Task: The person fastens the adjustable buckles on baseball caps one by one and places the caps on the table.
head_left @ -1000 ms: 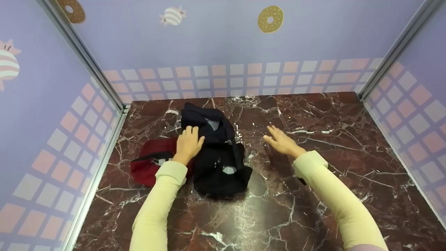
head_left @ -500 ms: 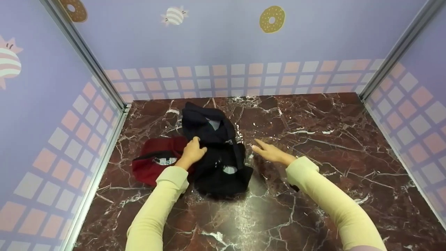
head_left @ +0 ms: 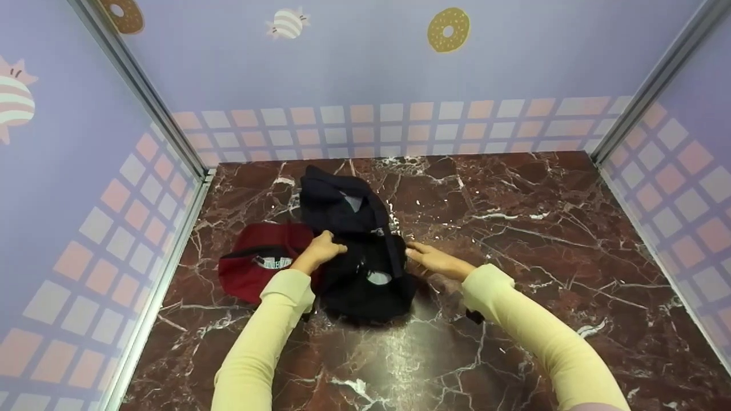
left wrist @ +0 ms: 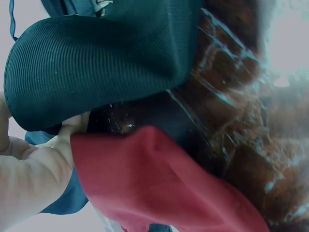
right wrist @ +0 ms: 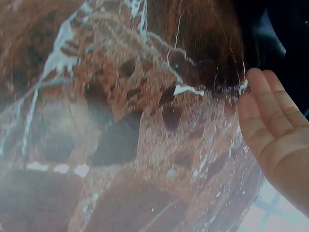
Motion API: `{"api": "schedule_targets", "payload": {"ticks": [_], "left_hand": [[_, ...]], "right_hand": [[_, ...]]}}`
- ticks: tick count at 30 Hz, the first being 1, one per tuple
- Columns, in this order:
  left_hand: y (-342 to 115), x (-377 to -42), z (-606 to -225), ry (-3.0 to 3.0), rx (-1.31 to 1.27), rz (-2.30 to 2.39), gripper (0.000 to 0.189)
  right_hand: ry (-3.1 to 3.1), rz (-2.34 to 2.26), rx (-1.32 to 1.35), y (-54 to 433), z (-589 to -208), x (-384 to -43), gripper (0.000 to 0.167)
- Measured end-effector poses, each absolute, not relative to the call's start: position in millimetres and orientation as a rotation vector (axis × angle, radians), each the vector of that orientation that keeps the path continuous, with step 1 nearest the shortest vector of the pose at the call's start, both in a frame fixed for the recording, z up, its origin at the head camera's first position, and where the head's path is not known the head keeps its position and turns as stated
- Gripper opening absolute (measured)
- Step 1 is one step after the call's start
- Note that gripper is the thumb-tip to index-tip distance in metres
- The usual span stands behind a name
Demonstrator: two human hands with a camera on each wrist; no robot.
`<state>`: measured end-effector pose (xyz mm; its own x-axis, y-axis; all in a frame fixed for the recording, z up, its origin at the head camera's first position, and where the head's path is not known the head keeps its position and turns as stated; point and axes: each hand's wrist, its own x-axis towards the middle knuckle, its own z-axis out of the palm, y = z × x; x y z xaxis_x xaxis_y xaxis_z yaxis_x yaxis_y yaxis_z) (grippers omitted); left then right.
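Observation:
On the marbled surface a black cloth cap (head_left: 365,297) lies between my hands, with a pale patch inside. My left hand (head_left: 321,250) is at its left edge; in the left wrist view the black cap's ribbed fabric (left wrist: 101,67) sits between thumb and finger, fingertips mostly hidden. Straight fingers of my right hand (head_left: 437,262) reach the black cap's right side; the right wrist view shows the right hand (right wrist: 277,128) extended beside the dark cloth. Left of it lies a red cap (head_left: 245,277), partly under my left wrist. A navy cap (head_left: 334,200) touches the black one from behind.
Dark red-brown marbled surface (head_left: 514,211) spreads around the caps. A lilac wall (head_left: 365,68) with pink and white squares stands at the back, with a left wall (head_left: 68,142) and a right wall (head_left: 685,154) at the sides.
My left hand has drawn back from the navy cap to the black cap's left edge. The right hand has moved left and nearer, up to the black cap. The caps have barely shifted.

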<state>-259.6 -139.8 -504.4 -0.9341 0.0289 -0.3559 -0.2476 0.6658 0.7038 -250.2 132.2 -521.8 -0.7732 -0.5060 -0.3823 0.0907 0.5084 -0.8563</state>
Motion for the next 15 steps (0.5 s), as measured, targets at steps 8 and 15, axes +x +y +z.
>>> {"api": "schedule_targets", "payload": {"ticks": [8,15], "left_hand": [[-131.9,-280.7,-538.6,2.455,-0.186,1.199,0.071],[-130.8,-311.0,-588.9,2.422,-0.137,1.252,0.076]], "right_hand": [[2.052,-1.359,-0.217,133.9,-525.7,-249.7,0.062],[2.011,-1.443,-0.163,138.7,-525.3,-250.4,0.068]]}}
